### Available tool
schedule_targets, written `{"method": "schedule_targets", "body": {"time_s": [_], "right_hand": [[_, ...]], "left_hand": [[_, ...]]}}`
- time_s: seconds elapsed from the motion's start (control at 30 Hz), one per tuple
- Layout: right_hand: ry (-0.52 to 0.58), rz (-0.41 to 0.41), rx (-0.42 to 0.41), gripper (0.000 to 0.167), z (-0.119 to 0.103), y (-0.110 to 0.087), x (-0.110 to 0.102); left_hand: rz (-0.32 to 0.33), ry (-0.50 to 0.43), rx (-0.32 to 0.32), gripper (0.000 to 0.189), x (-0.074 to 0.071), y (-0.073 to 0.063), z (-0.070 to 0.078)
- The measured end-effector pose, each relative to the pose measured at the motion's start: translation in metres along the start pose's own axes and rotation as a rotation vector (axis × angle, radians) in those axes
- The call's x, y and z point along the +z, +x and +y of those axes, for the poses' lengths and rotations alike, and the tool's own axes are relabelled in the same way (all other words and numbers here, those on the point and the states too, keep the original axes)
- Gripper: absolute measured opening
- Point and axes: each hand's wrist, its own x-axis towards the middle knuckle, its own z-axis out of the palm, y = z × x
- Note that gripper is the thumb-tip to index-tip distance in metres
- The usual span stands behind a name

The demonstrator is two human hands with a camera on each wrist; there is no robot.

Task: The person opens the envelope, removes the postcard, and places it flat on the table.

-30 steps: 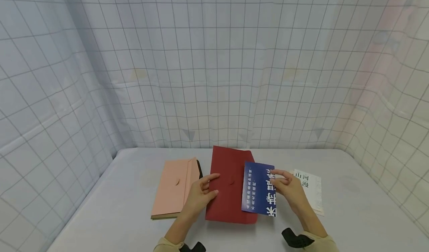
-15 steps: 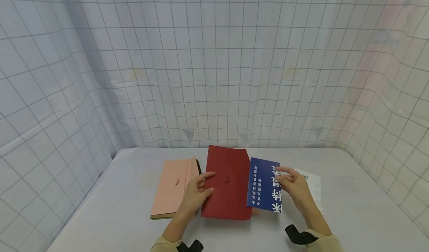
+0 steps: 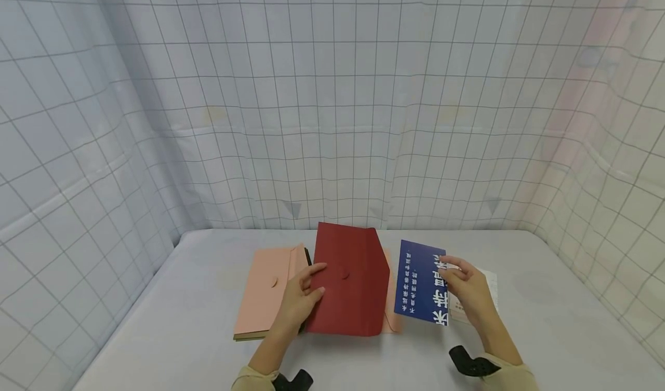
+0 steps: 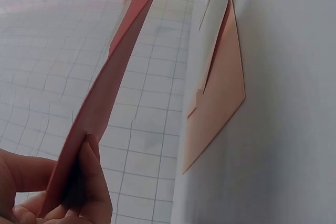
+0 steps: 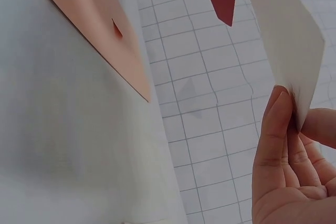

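Between thumb and fingers, my left hand (image 3: 297, 303) grips the left edge of a red envelope (image 3: 358, 298), lifted and tilted in the head view. The left wrist view has this envelope (image 4: 100, 95) nearly edge-on, clear of the table. To its right, my right hand (image 3: 471, 290) pinches the right edge of a dark blue card (image 3: 419, 281) with white characters. The card's plain pale back (image 5: 294, 30) shows in the right wrist view. A gap separates card and envelope. Beneath the red envelope lies a pink envelope (image 3: 393, 323), mostly hidden in the head view.
At the left, a pink envelope with a flap (image 3: 262, 290) tops a small stack, with tan and dark edges peeking out. Partly behind my right hand lies a white printed card (image 3: 490, 281). A white gridded curtain (image 3: 343, 148) surrounds the white table (image 3: 171, 321).
The blue card has moved right, off the front of the red envelope. My left hand has shifted the red envelope slightly left and up, exposing more of the pink envelope under it.
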Motion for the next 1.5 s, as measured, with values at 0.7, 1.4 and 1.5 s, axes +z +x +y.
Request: {"method": "schedule_targets", "body": {"time_s": [0.7, 1.4, 1.5], "right_hand": [[0.162, 0.074, -0.038, 0.025, 0.001, 0.004, -0.025], [0.216, 0.206, -0.032, 0.024, 0.040, 0.028, -0.065], [0.249, 0.230, -0.034, 0.037, 0.068, 0.045, -0.078]], "left_hand": [[0.122, 0.075, -0.059, 0.047, -0.016, 0.006, 0.001], [0.140, 0.051, -0.102, 0.047, -0.034, 0.006, 0.005], [0.147, 0.051, -0.093, 0.048, -0.037, 0.008, 0.004]]}}
